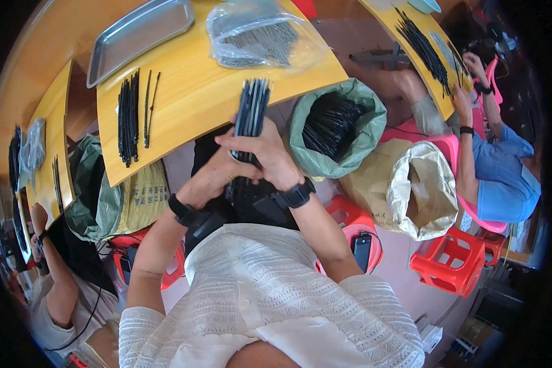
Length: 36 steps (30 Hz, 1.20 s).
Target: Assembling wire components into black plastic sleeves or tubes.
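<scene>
Both of my hands are wrapped round an upright bundle of thin black rods (252, 113), held in front of my body at the table's near edge. The rods' upper ends look pale and shiny. My left hand (219, 172) grips the lower part. My right hand (270, 150) closes round it from the right, its fingers crossing over the left ones. On the yellow table (184, 86) to the left lies a row of similar black rods (129, 116), with two loose rods (149, 110) beside it. Farther back, a clear plastic bag (257, 37) holds many thin grey metal pieces.
A metal tray (140, 40) sits at the table's far left. Right of my hands stands a green sack (368, 101) of black rods, then a beige sack (426, 211). Red stools (450, 260) stand on the floor. Co-workers sit left and right, one in a blue shirt (502, 178).
</scene>
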{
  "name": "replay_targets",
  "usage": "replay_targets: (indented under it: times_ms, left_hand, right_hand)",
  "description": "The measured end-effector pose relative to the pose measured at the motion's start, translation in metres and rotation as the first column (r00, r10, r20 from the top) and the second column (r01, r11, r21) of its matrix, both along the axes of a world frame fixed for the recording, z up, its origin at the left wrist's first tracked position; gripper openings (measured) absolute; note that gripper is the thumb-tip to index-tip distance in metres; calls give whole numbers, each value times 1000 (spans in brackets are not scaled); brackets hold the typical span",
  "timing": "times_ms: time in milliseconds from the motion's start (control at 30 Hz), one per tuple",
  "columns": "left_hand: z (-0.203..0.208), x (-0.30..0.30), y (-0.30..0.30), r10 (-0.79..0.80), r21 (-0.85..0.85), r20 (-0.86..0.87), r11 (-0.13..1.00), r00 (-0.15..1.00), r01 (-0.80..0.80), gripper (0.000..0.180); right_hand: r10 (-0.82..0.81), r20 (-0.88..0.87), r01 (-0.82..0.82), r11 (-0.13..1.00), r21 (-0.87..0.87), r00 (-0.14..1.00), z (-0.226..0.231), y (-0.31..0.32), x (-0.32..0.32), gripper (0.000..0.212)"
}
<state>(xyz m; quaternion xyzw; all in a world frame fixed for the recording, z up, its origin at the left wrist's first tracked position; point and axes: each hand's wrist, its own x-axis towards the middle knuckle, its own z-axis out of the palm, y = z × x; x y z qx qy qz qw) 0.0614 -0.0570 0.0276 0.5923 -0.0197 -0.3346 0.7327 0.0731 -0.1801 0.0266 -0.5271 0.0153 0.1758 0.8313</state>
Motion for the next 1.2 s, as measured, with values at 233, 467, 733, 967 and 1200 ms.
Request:
replay_targets:
  times_ms: [233,467,733,967,1200]
  left_hand:
    - [-35,1,-32,-356,50,-109,930,928,363,69]
    - [-64,50,-30,-367,445,-31,827,930,342,82]
    - [-141,68,-90,-240,641,65,754,969,144,93]
    - [-157,61,-119,-119,785,117,620,986,-19,51]
    - [-160,54,-121,-69,669,308,725,949,-165,31]
  right_hand:
    - [-182,-315,270,926,263,932,-42,-56,-22,33]
    - [-515,-201,520,854,-30,833,-58,-185,2,37]
    - [-363,112,340,658,-672,925,-69,-237,42,26]
    - [350,-392,-292,-306,-906,851,-143,-216,51,35]
    - [361,-596,-573,-180,-799,718,-163,-179,71,42]
